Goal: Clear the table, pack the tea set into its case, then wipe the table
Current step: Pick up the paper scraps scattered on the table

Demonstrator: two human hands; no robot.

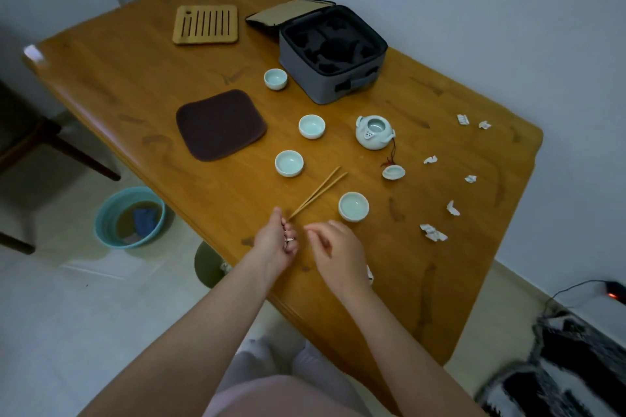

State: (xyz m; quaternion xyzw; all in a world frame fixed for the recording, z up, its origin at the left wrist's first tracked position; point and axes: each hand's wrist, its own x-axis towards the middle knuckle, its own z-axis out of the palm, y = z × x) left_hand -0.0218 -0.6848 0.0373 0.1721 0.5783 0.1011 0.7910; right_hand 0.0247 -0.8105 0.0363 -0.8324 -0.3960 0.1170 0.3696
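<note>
Bare forearms (216, 308); pale pink top (271, 396) at btm edge, light whitish trousers (257, 359) over knees.

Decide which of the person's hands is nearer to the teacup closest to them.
Right. The right hand is just on the person's side of that teacup, slightly to its left. The left hand is farther left, at the near end of the wooden tongs.

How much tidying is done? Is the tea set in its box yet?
Barely started. The case stands open with empty slots. The left hand grips a small pale bit, maybe a paper scrap; the right hand hovers beside it. Still out: four cups, teapot, its lid, wooden sticks, more scraps. Then wiping the table.
</note>
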